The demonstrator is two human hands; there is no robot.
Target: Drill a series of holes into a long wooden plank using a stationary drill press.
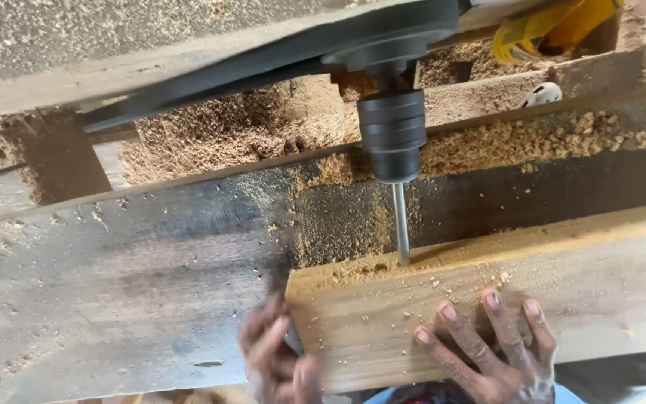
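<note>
A pale wooden board (502, 299) lies flat on the dark, worn tabletop (128, 277) of a drilling machine, its long axis running from near the middle of the picture out past the tabletop's right edge, rising slightly to the right. The board's left end is cut square and sits about midway along the tabletop.

The right hand (499, 352) is pressed flat on the board's near edge, fingers spread and pointing away from the person toward the machine; it grips nothing, it simply bears down on the wood. The left hand (274, 359) is at the board's left near corner, blurred; its fingers seem curled against the end of the board, but I cannot tell whether it clasps the wood or only touches it.

Straight beyond the right hand, across the board's width, a thin steel bit (401, 224) comes down from a dark chuck (392, 135) and meets the board's far edge, just in from the left end. Loose chips lie around that spot. The right hand is the nearer of the two to the bit.

Behind the tabletop's far edge, sawdust (226, 127) is heaped among timber rails, and a yellow object (540, 30) shows at the top right corner.
</note>
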